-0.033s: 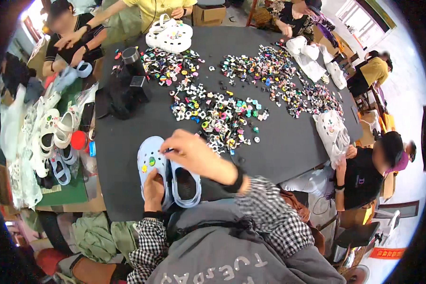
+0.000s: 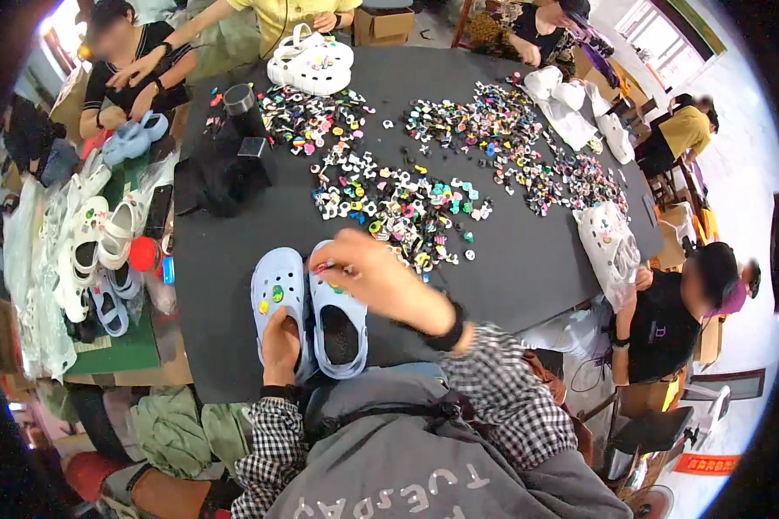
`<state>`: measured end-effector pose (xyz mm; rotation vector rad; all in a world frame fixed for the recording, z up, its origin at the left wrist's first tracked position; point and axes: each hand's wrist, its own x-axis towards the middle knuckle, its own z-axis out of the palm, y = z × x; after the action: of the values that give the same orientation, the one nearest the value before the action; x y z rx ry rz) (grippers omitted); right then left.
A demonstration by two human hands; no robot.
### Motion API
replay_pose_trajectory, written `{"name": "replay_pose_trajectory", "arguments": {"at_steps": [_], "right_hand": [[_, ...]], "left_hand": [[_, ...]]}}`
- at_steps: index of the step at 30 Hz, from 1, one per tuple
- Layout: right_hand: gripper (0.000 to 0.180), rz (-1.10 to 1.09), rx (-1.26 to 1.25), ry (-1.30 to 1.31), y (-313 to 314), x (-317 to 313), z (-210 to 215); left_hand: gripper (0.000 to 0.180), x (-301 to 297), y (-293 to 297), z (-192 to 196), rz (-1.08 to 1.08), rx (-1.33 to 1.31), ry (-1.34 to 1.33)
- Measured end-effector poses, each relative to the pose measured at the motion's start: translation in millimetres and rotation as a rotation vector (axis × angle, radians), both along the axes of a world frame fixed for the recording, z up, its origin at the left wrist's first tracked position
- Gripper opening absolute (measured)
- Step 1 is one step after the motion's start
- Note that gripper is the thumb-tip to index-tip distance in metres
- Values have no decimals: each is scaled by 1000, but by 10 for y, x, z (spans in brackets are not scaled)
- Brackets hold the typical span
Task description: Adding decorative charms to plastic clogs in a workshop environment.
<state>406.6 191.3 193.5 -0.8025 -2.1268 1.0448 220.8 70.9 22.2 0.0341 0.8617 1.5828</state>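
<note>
Two light-blue clogs lie side by side, toes away from me, at the near edge of the black table. My left hand (image 2: 280, 349) grips the left clog (image 2: 279, 268) at its foot opening. That clog's upper carries a yellow charm (image 2: 263, 306) and a green charm (image 2: 278, 294). Over the toe of the right clog (image 2: 325, 304), my right hand (image 2: 368, 272) is closed in a pinch on a small pinkish-red shoe charm (image 2: 324, 268). Its exact shape is too small to tell. A bit of green shows on the right clog beneath my fingers, which partly cover its upper.
Heaps of loose charms (image 2: 415, 216) spread beyond the clogs. A black bag (image 2: 221, 173) lies left of them. White clogs (image 2: 320, 76) stand at the far side, a bagged white clog (image 2: 604, 246) at the right. More shoes (image 2: 86, 246) cover the left table. Several people sit around.
My right hand has shifted slightly right and away from the left clog, uncovering more of both toes. A pinkish-red charm now shows at its fingertips. My left hand stays on the left clog.
</note>
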Motion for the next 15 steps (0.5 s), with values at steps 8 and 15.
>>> {"name": "replay_pose_trajectory", "arguments": {"at_steps": [8, 15], "right_hand": [[17, -510, -127, -131, 113, 1659, 802], [15, -665, 34, -357, 206, 2305, 911]], "left_hand": [[27, -45, -13, -245, -52, -11, -1], [33, -41, -13, -122, -19, 44, -62]]}}
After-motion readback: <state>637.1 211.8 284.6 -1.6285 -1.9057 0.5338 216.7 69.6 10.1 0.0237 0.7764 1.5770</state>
